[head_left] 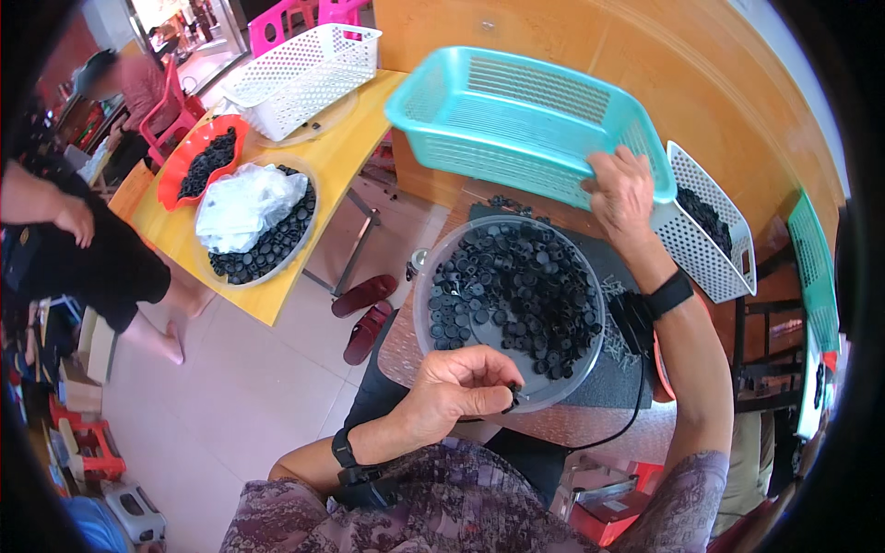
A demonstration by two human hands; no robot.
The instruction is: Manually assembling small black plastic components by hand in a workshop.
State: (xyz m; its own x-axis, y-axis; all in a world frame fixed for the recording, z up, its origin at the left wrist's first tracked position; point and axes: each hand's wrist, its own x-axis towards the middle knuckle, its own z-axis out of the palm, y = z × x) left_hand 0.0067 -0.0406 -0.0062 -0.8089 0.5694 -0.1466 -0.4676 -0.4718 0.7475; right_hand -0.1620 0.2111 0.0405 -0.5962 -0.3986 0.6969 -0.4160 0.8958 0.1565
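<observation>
On the left, the yellow wooden counter (346,152) bears a red scalloped bowl (167,191) of black pieces, a white perforated plastic basket (293,90) at its far end, and a crumpled clear plastic bag (247,210) lying over round black caps (256,262). Right of it, at the near side, my left grip (458,394) has thumb and forefinger pinched together on a small black piece (514,396), just over the near rim of a clear round plastic tub (486,329). That tub is heaped with loose black plastic parts (512,267). Beyond it, on the far side, stands a teal slatted plastic basket (525,129), its floor largely bare. My right grip (619,189) is at its near right corner, fingers curled; I cannot tell whether they pinch anything. Farther right, a white perforated plastic bin (701,260) holds more black pieces.

I judge the step in hand to be handling single pieces, one kept ready on the left while the right works at the teal basket. The next move calls for a light, steady pinch and clearance over both rims.
</observation>
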